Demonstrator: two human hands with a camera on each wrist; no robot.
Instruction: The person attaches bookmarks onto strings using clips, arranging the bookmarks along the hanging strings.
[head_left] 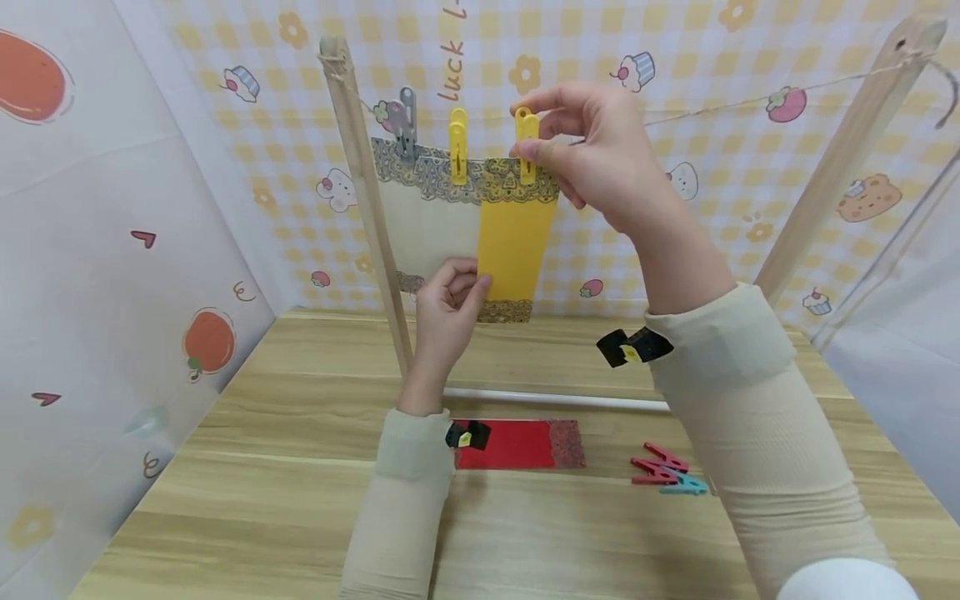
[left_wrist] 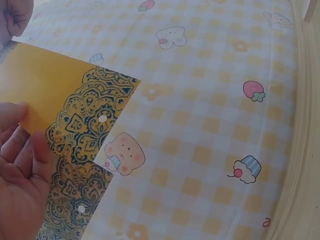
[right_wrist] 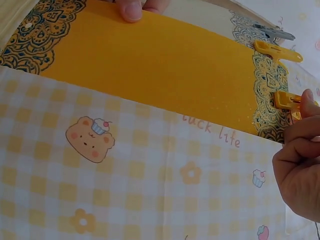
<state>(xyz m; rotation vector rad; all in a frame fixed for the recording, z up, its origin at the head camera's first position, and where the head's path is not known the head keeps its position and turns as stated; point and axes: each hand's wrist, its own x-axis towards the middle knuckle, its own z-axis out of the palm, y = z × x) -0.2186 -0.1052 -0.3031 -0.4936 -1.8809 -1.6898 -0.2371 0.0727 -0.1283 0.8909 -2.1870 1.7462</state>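
A yellow card point(head_left: 513, 250) with dark lace-pattern ends hangs upright, overlapping a cream card point(head_left: 429, 229) at its left. My left hand point(head_left: 448, 302) pinches the yellow card's left edge low down, thumb in front. At the top right of that card, my right hand point(head_left: 611, 158) pinches a yellow clothespin point(right_wrist: 287, 100) between thumb and fingers; its jaws are over the card's top border. Another yellow clothespin point(head_left: 458, 150) sits where the two cards meet. Further left, a grey clothespin point(head_left: 407, 129) grips the cream card's top.
Twine point(head_left: 738, 108) runs between a left wooden post point(head_left: 365, 183) and a right wooden post point(head_left: 832, 158). A white rod point(head_left: 555, 400) lies across the table. Nearer are a red card point(head_left: 517, 444), pink clothespins point(head_left: 654, 471) and a teal clothespin point(head_left: 686, 484).
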